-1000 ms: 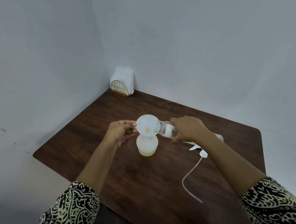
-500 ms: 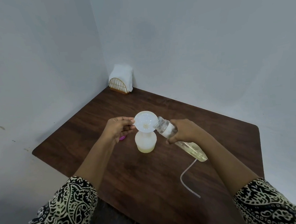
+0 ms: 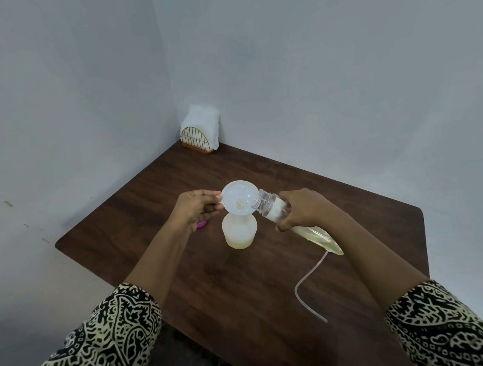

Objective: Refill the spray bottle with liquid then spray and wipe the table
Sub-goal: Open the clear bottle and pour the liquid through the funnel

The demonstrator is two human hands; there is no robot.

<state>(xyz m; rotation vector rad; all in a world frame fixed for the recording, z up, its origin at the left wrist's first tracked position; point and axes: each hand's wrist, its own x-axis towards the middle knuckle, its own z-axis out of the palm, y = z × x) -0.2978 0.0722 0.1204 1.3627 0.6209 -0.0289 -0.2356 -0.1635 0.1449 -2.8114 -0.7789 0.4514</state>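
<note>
Your left hand (image 3: 192, 211) pinches the funnel (image 3: 237, 201) atop the spray bottle (image 3: 239, 234), mid-table (image 3: 334, 188). Your right hand (image 3: 307, 208) grips the tilted refill (image 3: 265, 204). A tube (image 3: 296, 291) lies by your right arm, a cap (image 3: 202, 224) behind your left hand, and napkins (image 3: 203, 125) stand in the far corner.

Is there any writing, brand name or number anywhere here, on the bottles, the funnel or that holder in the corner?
No text can be read anywhere.
Clear bottle gripped by the right hand: a white patch like a label, partly under the fingers; no print is legible on it.
Spray bottle: plain, no writing shows.
Funnel: plain, no writing shows.
Napkin holder: bare gold wire and white napkins, no writing.
</note>
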